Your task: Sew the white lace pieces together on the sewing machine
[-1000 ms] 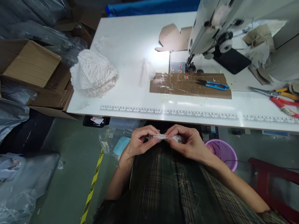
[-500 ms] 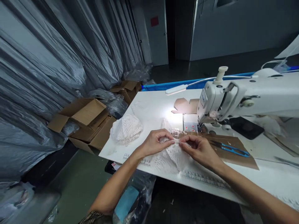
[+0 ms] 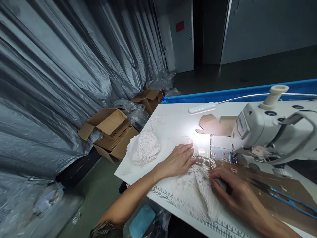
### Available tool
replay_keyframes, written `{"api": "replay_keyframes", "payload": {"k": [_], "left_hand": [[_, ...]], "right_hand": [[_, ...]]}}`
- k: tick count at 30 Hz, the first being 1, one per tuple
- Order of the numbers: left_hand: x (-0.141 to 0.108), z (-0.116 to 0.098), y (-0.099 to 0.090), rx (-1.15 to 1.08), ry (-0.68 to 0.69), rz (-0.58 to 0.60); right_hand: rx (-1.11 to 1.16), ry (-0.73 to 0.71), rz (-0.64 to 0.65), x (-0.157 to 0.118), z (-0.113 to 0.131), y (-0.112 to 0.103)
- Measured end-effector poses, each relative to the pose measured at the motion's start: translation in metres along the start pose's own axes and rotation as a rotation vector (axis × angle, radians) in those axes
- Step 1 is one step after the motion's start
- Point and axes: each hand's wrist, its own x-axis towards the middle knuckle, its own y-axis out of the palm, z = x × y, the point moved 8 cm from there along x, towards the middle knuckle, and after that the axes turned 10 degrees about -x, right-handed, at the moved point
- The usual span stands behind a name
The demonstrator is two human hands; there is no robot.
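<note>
A piece of white lace fabric lies spread and partly folded on the sewing table, in front of the sewing machine. My left hand rests flat on its upper left part, fingers stretched towards the machine. At the fabric's right edge, my right hand is closed with thumb and fingers on the lace; it is slightly blurred, and the fingertips are partly hidden. A heap of white lace sits on the table to the left of my left hand.
Blue-handled snips lie on brown card at the right. Pink pattern pieces lie behind, under a small lamp. A printed ruler follows the table's front edge. Cardboard boxes stand on the floor at left.
My hands, previously pinching the lace together in the air, have moved apart and down. The left now lies flat on the fabric; the right is at its right edge. The view has shifted left.
</note>
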Motion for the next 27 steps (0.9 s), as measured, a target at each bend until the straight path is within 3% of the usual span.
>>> {"api": "replay_keyframes", "payload": {"k": [4, 8, 11, 18, 24, 27], "left_hand": [[0.019, 0.004, -0.006, -0.021, -0.019, 0.020], [0.037, 0.040, -0.037, -0.101, -0.179, -0.253], [0.047, 0.060, -0.045, -0.141, -0.228, -0.353], [0.056, 0.070, -0.032, -0.177, -0.233, -0.357], [0.054, 0.075, -0.034, -0.383, -0.134, -0.300], [0.049, 0.074, -0.032, -0.402, -0.154, -0.306]], "right_hand": [[0.025, -0.013, -0.031, 0.001, 0.007, -0.006], [0.051, -0.029, -0.053, 0.004, 0.012, -0.012], [0.063, -0.033, -0.054, 0.005, 0.013, -0.012], [0.069, -0.046, -0.056, 0.005, 0.014, -0.012], [0.073, -0.042, -0.035, 0.005, 0.012, -0.011], [0.071, -0.037, -0.041, 0.004, 0.013, -0.012]]}}
